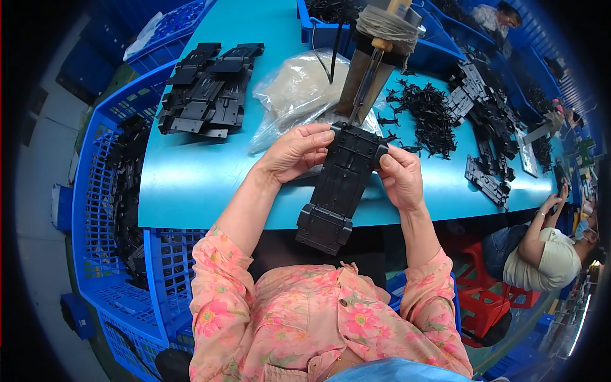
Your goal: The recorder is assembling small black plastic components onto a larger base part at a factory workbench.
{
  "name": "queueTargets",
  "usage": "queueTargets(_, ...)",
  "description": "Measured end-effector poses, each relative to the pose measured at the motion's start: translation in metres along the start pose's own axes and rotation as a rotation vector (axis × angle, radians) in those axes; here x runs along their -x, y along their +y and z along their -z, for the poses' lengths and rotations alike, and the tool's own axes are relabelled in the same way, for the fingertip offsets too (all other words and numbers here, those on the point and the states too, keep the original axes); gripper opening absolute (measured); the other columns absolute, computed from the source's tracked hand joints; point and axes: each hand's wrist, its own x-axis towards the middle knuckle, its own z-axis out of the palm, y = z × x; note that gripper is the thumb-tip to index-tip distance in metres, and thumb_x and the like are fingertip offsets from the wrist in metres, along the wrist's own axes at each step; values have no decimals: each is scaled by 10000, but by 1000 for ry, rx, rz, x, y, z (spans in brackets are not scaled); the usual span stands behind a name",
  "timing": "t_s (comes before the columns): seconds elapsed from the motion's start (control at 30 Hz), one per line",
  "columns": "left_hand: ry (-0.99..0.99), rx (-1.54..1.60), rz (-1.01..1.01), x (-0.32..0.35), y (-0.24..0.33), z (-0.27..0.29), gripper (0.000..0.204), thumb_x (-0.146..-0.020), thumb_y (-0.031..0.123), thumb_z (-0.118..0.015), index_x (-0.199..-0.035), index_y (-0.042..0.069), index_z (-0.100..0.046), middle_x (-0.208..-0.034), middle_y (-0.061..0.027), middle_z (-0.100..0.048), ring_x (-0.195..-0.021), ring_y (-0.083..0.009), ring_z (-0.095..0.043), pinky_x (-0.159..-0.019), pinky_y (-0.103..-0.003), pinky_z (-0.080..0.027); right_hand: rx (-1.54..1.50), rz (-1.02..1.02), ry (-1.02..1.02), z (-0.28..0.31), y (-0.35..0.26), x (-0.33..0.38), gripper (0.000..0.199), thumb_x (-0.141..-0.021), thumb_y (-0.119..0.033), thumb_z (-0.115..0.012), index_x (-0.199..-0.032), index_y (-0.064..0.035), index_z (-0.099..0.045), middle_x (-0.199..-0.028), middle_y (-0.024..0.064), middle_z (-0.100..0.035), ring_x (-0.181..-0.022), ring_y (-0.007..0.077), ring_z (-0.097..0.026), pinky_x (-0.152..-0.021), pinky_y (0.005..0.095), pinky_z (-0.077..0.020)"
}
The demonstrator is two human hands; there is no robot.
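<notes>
Between my two hands is a long black plastic chassis plate (pixel 340 184), like the underside of a toy car. My left hand (pixel 299 151) pinches its far left corner with thumb and fingers. My right hand (pixel 402 175) grips the far right corner, the thumb lying on top. The plate's near end hangs past the table edge, over my lap. A thin metal screwdriver shaft (pixel 363 95) on a stand comes down to the plate's far edge; whether its tip touches cannot be made out.
Stacked black chassis plates (pixel 213 89) lie at the left, beside a clear plastic bag (pixel 299 86). Small black parts (pixel 423 114) are heaped at the right, with more plates (pixel 487 181) beyond. A blue crate (pixel 89 191) stands left. A person (pixel 541 254) sits at the right.
</notes>
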Motion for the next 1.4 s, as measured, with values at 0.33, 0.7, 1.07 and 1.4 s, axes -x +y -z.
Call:
queueTargets(0.33,-17,34,-1,2,0,1,214,-778,130,-617,-966,47,-557,-865,-16,-601,-731,-69,-573,-665,-193,-485,-19,-10,1,0,-1,1,296,-777,-157,-606,-977,58,-570,-832,62,-598,-711,101,-545,-615,201,-430)
queueTargets(0.7,4,-1,26,10,3,-3,186,-777,157,-622,-931,70,-563,-833,10,-590,-706,-56,-560,-632,-182,-470,-75,-86,-1,0,1,0,281,-793,-188,-591,-952,44,-570,-827,72,-606,-688,108,-557,-627,210,-445)
queueTargets(1.07,72,23,-23,14,7,-5,173,-777,144,-622,-917,65,-559,-768,31,-579,-622,-30,-543,-560,-150,-455,-68,-311,-44,1,-11,-14,246,-828,-156,-537,-962,50,-548,-863,96,-605,-716,124,-570,-674,245,-478)
queueTargets(1.4,13,-7,-79,14,10,11,234,-794,200,-604,-968,50,-562,-843,12,-588,-690,-49,-553,-621,-183,-452,-65,-315,-62,-7,-11,-24,228,-805,-129,-566,-934,58,-558,-847,100,-603,-696,123,-565,-654,246,-483)
